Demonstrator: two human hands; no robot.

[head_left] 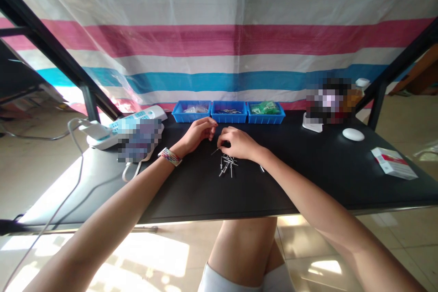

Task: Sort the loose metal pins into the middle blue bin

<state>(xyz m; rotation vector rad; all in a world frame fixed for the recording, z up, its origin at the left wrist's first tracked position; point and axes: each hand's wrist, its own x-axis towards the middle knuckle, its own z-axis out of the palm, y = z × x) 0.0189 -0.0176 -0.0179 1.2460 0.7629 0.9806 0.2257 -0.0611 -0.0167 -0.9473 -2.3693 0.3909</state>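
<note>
A small pile of silver blind rivets (228, 163) lies loose on the black tabletop (191, 191), some crossing each other. Just above the pile, my right hand (237, 143) pinches a blind rivet (215, 151), its thin pin sticking out to the left of the fingertips. My left hand (200, 133), with a colourful band on its wrist, hovers in front of the bins with its fingers curled closed. Whatever those fingers hold, if anything, is hidden. Another rivet (262, 169) lies apart, beside my right forearm.
Three blue bins stand at the back: a left bin (175, 115) with clear bags, a middle bin (228, 118) with rivets, a right bin (266, 119) with green packets. A power strip (150, 113) is at left. A white oval object (353, 134) and small box (393, 163) lie right.
</note>
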